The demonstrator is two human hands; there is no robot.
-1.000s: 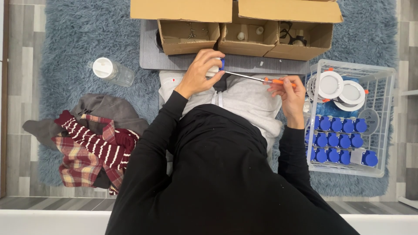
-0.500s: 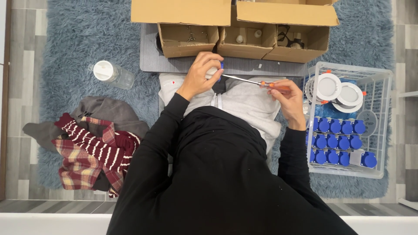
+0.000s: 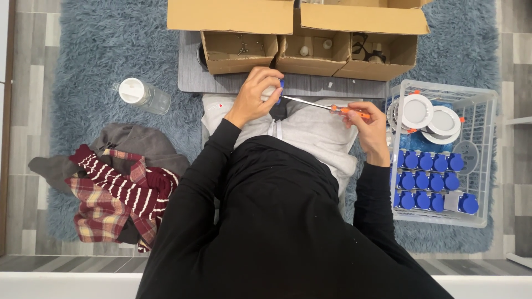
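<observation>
My left hand (image 3: 256, 94) is closed around a small white and blue part (image 3: 279, 88), held over my lap just in front of the cardboard boxes. My right hand (image 3: 368, 126) grips the orange handle of a screwdriver (image 3: 339, 108). Its metal shaft runs left, and the tip meets the part in my left hand. Both arms are in black sleeves. Most of the part is hidden by my fingers.
Several open cardboard boxes (image 3: 310, 50) stand on a grey board ahead. At the right, a white wire basket (image 3: 481, 160) holds blue parts and round white lamps. A lidded clear jar (image 3: 142, 94) and a heap of clothes (image 3: 116, 188) lie left on the blue rug.
The view has shifted slightly. Both hands stay together over my lap, with the screwdriver tip still at the part; the screwdriver handle has dropped a little.
</observation>
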